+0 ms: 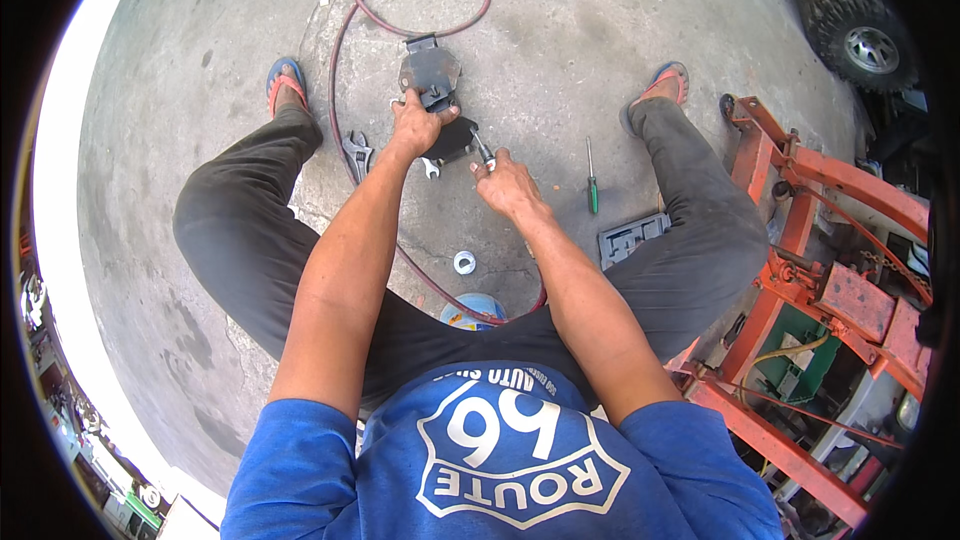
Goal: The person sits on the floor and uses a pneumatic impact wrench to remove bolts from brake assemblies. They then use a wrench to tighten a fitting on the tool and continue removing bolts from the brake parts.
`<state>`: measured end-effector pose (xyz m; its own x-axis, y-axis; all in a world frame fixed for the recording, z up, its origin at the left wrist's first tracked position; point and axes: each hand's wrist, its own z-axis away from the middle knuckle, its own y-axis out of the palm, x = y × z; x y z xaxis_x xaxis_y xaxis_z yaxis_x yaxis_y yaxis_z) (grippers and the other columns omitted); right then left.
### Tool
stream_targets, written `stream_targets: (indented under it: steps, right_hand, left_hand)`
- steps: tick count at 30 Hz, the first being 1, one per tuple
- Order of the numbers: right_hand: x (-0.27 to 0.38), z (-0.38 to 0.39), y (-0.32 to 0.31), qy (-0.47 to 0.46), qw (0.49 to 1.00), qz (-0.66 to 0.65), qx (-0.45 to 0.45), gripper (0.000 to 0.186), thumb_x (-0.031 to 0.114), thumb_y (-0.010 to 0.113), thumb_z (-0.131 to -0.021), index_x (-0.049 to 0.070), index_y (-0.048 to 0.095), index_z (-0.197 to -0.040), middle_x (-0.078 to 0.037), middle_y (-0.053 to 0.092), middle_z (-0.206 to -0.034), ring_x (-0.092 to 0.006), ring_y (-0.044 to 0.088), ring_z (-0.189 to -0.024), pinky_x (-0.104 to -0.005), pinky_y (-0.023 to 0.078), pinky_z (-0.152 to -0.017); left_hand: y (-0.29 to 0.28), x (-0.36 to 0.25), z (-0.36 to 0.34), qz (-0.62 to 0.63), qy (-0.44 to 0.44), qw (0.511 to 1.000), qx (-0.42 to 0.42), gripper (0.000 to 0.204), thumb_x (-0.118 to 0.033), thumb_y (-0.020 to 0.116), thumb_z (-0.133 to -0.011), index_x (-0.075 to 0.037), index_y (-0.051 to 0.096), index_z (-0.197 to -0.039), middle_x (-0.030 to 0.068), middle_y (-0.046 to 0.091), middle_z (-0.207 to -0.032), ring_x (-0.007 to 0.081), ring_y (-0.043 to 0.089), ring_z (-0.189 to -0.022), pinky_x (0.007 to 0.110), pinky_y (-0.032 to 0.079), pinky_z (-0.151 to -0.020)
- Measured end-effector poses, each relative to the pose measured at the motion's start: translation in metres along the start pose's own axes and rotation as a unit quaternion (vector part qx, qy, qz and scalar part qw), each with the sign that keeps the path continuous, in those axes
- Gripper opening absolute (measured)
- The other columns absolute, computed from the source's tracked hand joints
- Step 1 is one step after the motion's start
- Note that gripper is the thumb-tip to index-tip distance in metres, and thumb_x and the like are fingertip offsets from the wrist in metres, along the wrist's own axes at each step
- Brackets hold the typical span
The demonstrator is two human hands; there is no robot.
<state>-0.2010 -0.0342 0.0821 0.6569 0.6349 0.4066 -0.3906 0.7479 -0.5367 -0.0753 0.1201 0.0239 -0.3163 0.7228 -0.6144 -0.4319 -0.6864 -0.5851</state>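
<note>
My left hand point(418, 126) grips the near end of a dark metal bracket point(432, 70) on the concrete floor, thumb and fingers pressing its edges. A black flat piece point(450, 140) extends from it toward me. My right hand point(510, 186) is closed around a slim tool with a metal shaft point(484, 147), its tip close to the black piece; its exact kind is unclear. An adjustable wrench point(357, 154) lies left of my left wrist, and an open-end wrench point(432, 169) lies between my hands.
A red hose point(336, 70) loops across the floor and passes under my arms. To the right lie a green-handled screwdriver point(592, 190) and a grey tool case point(625, 240). A white ring point(464, 262) and a blue container point(470, 312) sit nearer me. An orange steel frame point(790, 230) and a wheel point(868, 45) stand at right.
</note>
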Motion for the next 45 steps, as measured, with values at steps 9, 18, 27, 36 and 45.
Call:
stream_targets:
  steps: [9,18,27,36,45]
  right_hand:
    - [0.0,0.0,-0.001,-0.001,1.0,0.005,0.004,0.054,0.041,0.057,-0.103,-0.002,0.048,-0.135,-0.03,0.068,-0.122,-0.0479,0.064,-0.12,-0.0533,0.051,-0.103]
    - [0.0,0.001,-0.001,-0.002,1.0,0.009,0.005,0.055,0.041,0.056,-0.103,-0.002,0.048,-0.136,-0.03,0.067,-0.124,-0.0479,0.063,-0.121,-0.0537,0.05,-0.104]
    - [0.001,0.0,-0.003,0.0,1.0,0.007,0.008,0.057,0.042,0.056,-0.103,-0.002,0.047,-0.138,-0.03,0.067,-0.125,-0.0474,0.063,-0.122,-0.0535,0.05,-0.105]
    - [0.005,-0.001,-0.004,0.001,1.0,0.011,0.006,0.057,0.041,0.056,-0.103,-0.004,0.047,-0.138,-0.032,0.066,-0.126,-0.0478,0.063,-0.123,-0.0535,0.049,-0.105]
    - [0.013,-0.005,-0.007,0.005,0.999,0.041,0.0,0.062,0.042,0.055,-0.103,-0.006,0.047,-0.141,-0.035,0.064,-0.128,-0.0499,0.06,-0.126,-0.0543,0.047,-0.109]
  left_hand:
    - [0.0,0.0,0.001,0.006,-0.001,1.0,0.0,0.098,-0.048,0.085,-0.082,-0.002,0.035,-0.153,0.0385,0.035,-0.147,0.0517,0.045,-0.136,0.046,0.039,-0.117]
    - [0.0,-0.002,0.001,0.004,-0.007,1.0,0.001,0.099,-0.047,0.085,-0.082,-0.002,0.034,-0.153,0.0374,0.034,-0.148,0.0516,0.046,-0.136,0.046,0.04,-0.117]
    - [-0.001,-0.002,0.002,0.003,-0.006,1.0,0.004,0.098,-0.047,0.085,-0.083,-0.003,0.033,-0.153,0.0376,0.034,-0.149,0.052,0.046,-0.136,0.047,0.04,-0.117]
    - [0.001,0.001,-0.001,0.006,-0.006,1.0,0.005,0.098,-0.048,0.084,-0.083,-0.002,0.034,-0.153,0.0382,0.033,-0.149,0.052,0.045,-0.136,0.047,0.04,-0.117]
    - [0.001,0.0,-0.002,-0.007,-0.003,1.0,0.005,0.097,-0.048,0.084,-0.083,-0.002,0.035,-0.153,0.0375,0.033,-0.149,0.0504,0.046,-0.135,0.046,0.041,-0.116]
